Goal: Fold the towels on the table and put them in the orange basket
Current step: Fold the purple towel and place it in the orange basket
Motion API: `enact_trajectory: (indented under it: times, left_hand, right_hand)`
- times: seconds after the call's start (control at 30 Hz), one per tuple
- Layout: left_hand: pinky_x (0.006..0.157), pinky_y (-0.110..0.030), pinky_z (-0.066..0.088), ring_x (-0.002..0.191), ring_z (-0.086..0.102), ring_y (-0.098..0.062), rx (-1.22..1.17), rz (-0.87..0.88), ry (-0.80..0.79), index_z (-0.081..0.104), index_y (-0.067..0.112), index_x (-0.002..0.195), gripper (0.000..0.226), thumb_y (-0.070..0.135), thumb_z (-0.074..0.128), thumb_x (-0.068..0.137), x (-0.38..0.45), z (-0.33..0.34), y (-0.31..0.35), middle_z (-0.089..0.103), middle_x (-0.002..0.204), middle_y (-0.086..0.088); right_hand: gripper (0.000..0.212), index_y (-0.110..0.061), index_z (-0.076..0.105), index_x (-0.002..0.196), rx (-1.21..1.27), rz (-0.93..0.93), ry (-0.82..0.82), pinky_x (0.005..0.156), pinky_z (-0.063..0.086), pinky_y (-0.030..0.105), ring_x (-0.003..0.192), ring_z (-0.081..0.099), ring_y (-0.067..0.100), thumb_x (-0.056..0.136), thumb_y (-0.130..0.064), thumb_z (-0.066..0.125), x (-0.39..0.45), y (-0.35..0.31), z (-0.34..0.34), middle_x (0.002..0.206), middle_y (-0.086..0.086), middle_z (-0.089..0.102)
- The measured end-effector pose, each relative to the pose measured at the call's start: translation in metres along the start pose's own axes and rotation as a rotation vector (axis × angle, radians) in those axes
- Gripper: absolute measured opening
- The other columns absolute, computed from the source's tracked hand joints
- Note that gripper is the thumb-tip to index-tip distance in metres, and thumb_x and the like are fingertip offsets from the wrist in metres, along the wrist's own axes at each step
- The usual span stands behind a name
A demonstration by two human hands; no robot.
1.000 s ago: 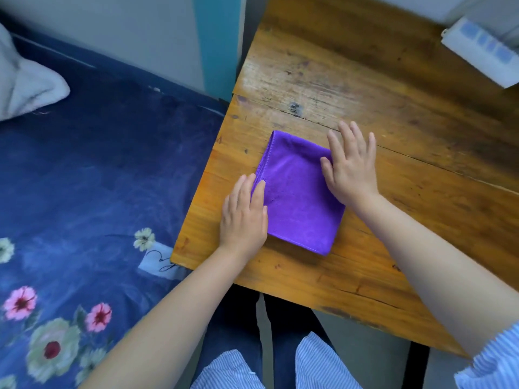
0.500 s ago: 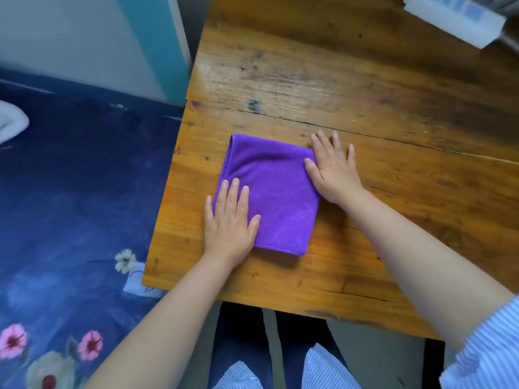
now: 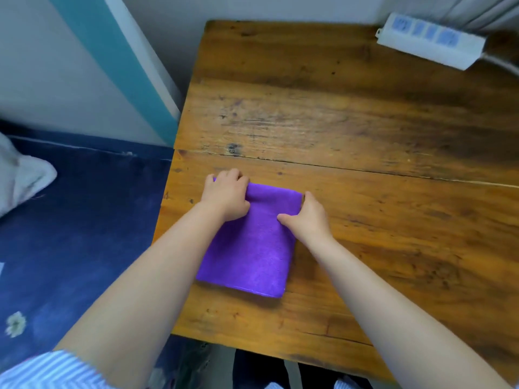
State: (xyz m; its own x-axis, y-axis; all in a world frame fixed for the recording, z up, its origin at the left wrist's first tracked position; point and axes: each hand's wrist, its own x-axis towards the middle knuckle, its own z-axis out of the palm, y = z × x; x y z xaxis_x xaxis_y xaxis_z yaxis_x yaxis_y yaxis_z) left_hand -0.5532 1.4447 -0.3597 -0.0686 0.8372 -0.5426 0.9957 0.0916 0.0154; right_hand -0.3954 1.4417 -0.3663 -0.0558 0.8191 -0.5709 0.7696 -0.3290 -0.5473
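Wooden table (image 3: 351, 130) with power strip (image 3: 429, 40), both hands' fingers (image 3: 233, 175) around purple towel (image 3: 252, 248) corners.

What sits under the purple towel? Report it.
The folded purple microfibre towel lies flat on the worn wooden table. Both hands, left and right, grip its far edge. Anything beneath it is hidden.

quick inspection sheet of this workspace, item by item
surface: worn wooden table, dark stains and a crack running across it
job's things: one folded purple towel near the front left corner; orange basket not in view
clutter: nothing seen
grippers: left hand and right hand each grip a far corner of the towel
cables: white power strip at the far right, its cord leaving at the right edge
surroundings: blue floral bedding to the left, white cloth on it
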Motion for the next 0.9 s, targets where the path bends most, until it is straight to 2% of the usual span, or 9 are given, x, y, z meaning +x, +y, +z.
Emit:
enact_trajectory:
  times: [0.1,0.2,0.27,0.4,0.47,0.6,0.73,0.8,0.9]
  left_hand:
    - [0.095,-0.039,0.031,0.120,0.041,-0.028,0.097,-0.049,-0.088,0.050,0.015,0.114,0.035,0.028,0.052,0.081,0.003,-0.011,-0.007,0.052,0.124,-0.008]
    - [0.090,-0.037,0.032,0.114,0.045,-0.028,0.124,-0.069,-0.176,0.053,0.017,0.093,0.020,0.033,0.055,0.081,-0.003,-0.018,-0.015,0.058,0.115,-0.008]
    - [0.088,-0.036,0.034,0.112,0.045,-0.028,0.084,-0.049,-0.167,0.051,0.017,0.089,0.016,0.031,0.055,0.081,-0.013,-0.020,-0.020,0.057,0.112,-0.008]
    - [0.078,-0.033,0.030,0.102,0.051,-0.028,-0.026,-0.040,-0.070,0.044,0.018,0.085,0.013,0.025,0.054,0.083,-0.049,-0.024,-0.035,0.058,0.104,-0.007]
    - [0.075,-0.030,0.026,0.093,0.055,-0.027,-0.063,-0.031,-0.036,0.037,0.018,0.081,0.019,0.026,0.054,0.085,-0.068,-0.025,-0.042,0.061,0.095,-0.003]
    - [0.074,-0.029,0.031,0.086,0.054,-0.023,-0.172,-0.082,0.023,0.037,0.019,0.081,0.027,0.031,0.060,0.085,-0.126,-0.028,-0.066,0.056,0.084,0.002]
    - [0.071,-0.032,0.039,0.087,0.053,-0.023,-0.333,-0.219,0.091,0.051,0.013,0.088,0.021,0.027,0.064,0.081,-0.192,-0.021,-0.098,0.061,0.095,-0.005]
    - [0.075,-0.035,0.041,0.093,0.054,-0.025,-0.365,-0.334,0.167,0.054,0.010,0.092,0.023,0.028,0.064,0.082,-0.236,-0.011,-0.118,0.060,0.098,-0.006]
    - [0.079,-0.037,0.043,0.100,0.053,-0.027,-0.352,-0.488,0.279,0.056,0.010,0.100,0.024,0.028,0.061,0.084,-0.298,0.006,-0.145,0.059,0.104,-0.007]
  right_hand:
    - [0.059,-0.002,0.043,0.128,0.139,0.063,-0.078,0.092,0.043,0.032,0.116,0.052,0.029,0.074,-0.008,0.067,0.012,-0.007,-0.003,0.125,0.014,0.055]
    - [0.030,-0.005,0.060,0.098,0.197,0.046,-0.238,0.069,0.044,0.027,0.086,0.057,0.025,0.070,0.003,0.064,0.018,-0.018,-0.009,0.093,0.011,0.061]
    - [0.024,-0.011,0.058,0.089,0.127,-0.022,-0.335,0.056,0.037,0.024,0.079,0.050,0.019,0.070,0.002,0.066,0.020,-0.025,-0.015,0.087,0.007,0.055]
    - [0.045,-0.010,0.053,0.107,0.043,-0.240,-0.435,0.072,0.038,0.024,0.089,0.048,0.016,0.068,-0.011,0.076,0.015,-0.048,-0.025,0.100,0.004,0.052]
    - [0.045,-0.011,0.055,0.110,-0.104,-0.377,-0.499,0.071,0.038,0.023,0.089,0.048,0.017,0.070,-0.014,0.075,0.007,-0.065,-0.031,0.099,0.002,0.053]
    - [0.015,-0.015,0.057,0.082,-0.516,-0.677,-0.619,0.052,0.033,0.024,0.077,0.047,0.021,0.073,-0.014,0.069,-0.029,-0.116,-0.029,0.069,-0.003,0.050]
    - [0.021,-0.006,0.065,0.094,-0.727,-1.014,-0.525,0.067,0.037,0.029,0.090,0.053,0.029,0.074,-0.013,0.066,-0.074,-0.158,-0.007,0.090,0.013,0.059]
    - [0.030,-0.009,0.064,0.106,-0.786,-1.170,-0.482,0.076,0.040,0.029,0.102,0.053,0.029,0.076,-0.014,0.064,-0.108,-0.179,0.015,0.104,0.013,0.061]
    - [0.030,-0.013,0.063,0.107,-0.815,-1.300,-0.416,0.079,0.045,0.033,0.103,0.054,0.028,0.078,-0.013,0.058,-0.159,-0.200,0.049,0.106,0.008,0.064]
